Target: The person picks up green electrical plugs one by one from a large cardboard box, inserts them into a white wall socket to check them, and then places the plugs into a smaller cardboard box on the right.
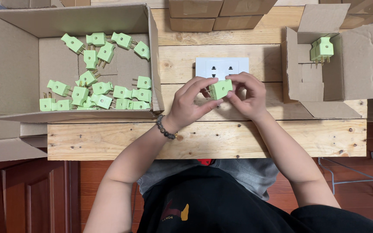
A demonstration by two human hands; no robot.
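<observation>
While both hands meet over the middle of the tabletop [203, 140], the left hand [189, 105] and the right hand [247, 96] share one light green plug [220, 89]: each grip is closed on it, left fingertips pinching its left end, right fingers wrapped over its top and right side. The plug is a small blocky body of pale green plastic, held just below and partly in front of a white rectangular socket plate [222, 67] that lies flat on the pale wooden planks; dark pin holes show on the plate's face. Whether the plug touches the plate cannot be told. A dark beaded bracelet [165, 128] circles the left wrist. To the left stands a large open cardboard box [14, 69], flaps up, holding a loose heap of green plugs [98, 88] of the same kind, metal prongs pointing various ways. To the right stands a smaller open cardboard box [359, 64] with a single green plug [322, 48] resting near its back wall, prongs down. Along the far edge of the tabletop sits a row of closed brown cartons [214, 15], plain-sided, edges touching.
</observation>
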